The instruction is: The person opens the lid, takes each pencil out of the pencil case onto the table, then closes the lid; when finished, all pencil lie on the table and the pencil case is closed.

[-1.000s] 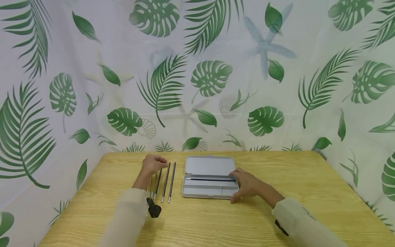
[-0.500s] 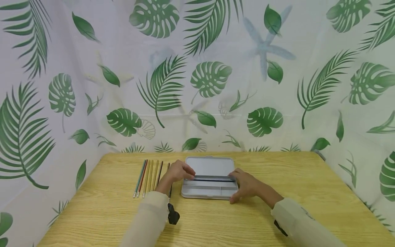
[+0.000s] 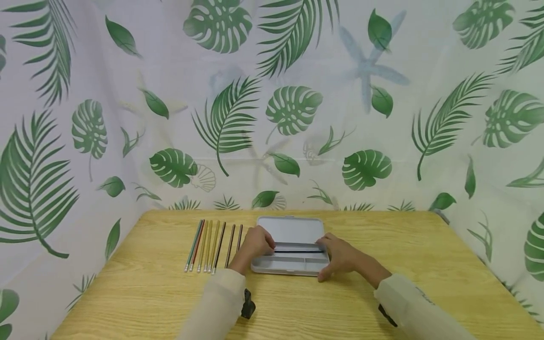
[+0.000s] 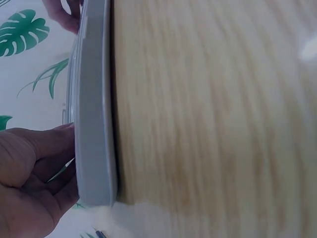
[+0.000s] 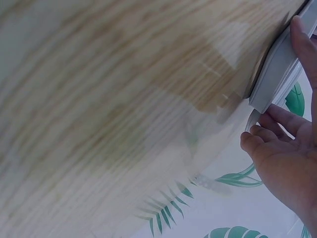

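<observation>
A grey pencil case (image 3: pixel 290 273) lies with its lid (image 3: pixel 293 230) folded back. Inside its rear compartment runs a dark pencil (image 3: pixel 297 251). My left hand (image 3: pixel 257 245) reaches over the case's left end, fingers bent down at the near end of this pencil; I cannot tell whether they pinch it. In the left wrist view, the thumb and fingers of that hand (image 4: pixel 32 178) come up to the case wall (image 4: pixel 94 124). My right hand (image 3: pixel 342 255) grips the case's right end, thumb at the front corner and fingers at the back, as the right wrist view also shows.
Left of the case several pencils lie side by side: a teal one (image 3: pixel 193 245), a red one (image 3: pixel 198 244), yellow ones (image 3: pixel 210 245) and dark ones (image 3: pixel 231 244). My left forearm covers the lower ends of the rightmost. A leaf-print cloth (image 3: pixel 272 118) hangs behind the wooden table (image 3: pixel 323 307).
My left hand has moved right, from above the row of pencils to the left end of the case. The pencil inside sits slightly nearer the front. My right hand stays put.
</observation>
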{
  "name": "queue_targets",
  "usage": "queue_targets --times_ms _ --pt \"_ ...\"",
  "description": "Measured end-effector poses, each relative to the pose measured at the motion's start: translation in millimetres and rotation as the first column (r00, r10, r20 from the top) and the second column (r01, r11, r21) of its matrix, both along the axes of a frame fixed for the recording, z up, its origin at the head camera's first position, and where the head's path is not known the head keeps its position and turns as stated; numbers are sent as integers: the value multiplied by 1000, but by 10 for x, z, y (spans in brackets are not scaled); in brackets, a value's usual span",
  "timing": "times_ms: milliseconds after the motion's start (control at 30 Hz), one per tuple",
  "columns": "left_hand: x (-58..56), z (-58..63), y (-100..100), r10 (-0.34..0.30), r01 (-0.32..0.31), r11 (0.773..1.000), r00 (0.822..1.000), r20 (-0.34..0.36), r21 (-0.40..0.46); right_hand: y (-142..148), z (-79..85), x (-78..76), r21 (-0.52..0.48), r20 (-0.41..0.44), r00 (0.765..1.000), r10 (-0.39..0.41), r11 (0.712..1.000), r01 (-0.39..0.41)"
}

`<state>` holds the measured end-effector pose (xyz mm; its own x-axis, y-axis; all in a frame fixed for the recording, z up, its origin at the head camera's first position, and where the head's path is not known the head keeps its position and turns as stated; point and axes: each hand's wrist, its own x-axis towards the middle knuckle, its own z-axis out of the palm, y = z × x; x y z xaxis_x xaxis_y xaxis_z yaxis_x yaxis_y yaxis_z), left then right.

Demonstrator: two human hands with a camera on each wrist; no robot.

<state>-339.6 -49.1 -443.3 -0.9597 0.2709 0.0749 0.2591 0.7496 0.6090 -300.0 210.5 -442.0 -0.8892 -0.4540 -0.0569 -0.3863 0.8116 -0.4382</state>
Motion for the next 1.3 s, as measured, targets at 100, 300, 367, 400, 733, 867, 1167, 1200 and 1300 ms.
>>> queue_targets --times_ms 100,300,367,400,733,867,1167,1200,1300 --pt "10 -34 55 10 -11 1000 999 -39 -12 -3 -5 7 -5 5 1000 -10 1000 10" --pt "-4 -65 93 8 -10 1000 999 -50 -28 -11 -35 -8 -3 -5 1000 -9 1000 9" --pt "-22 -66 81 -20 18 999 999 -46 -47 -16 -36 -13 1 -13 1000 -6 1000 6" --pt "-28 -63 73 -39 36 998 998 -42 -55 -16 -32 -14 4 -17 1000 -3 1000 3" --pt "-40 15 -10 -190 192 974 981 33 -117 -20 -19 -34 -5 -13 1000 -6 1000 6" --pt "-10 115 -48 -238 243 954 970 45 -175 -16 -27 -36 -6 -2 1000 -9 1000 9" --pt "-8 298 -273 -306 317 936 948 88 -155 -1 -15 -28 -1 -6 1000 -10 1000 10" --pt "-7 307 -306 -303 314 940 948 93 -134 -1 -14 -25 -1 -3 1000 -13 1000 13" --pt "-10 322 -408 -284 293 953 953 106 -80 -3 -18 -22 5 -2 1000 -18 1000 18"
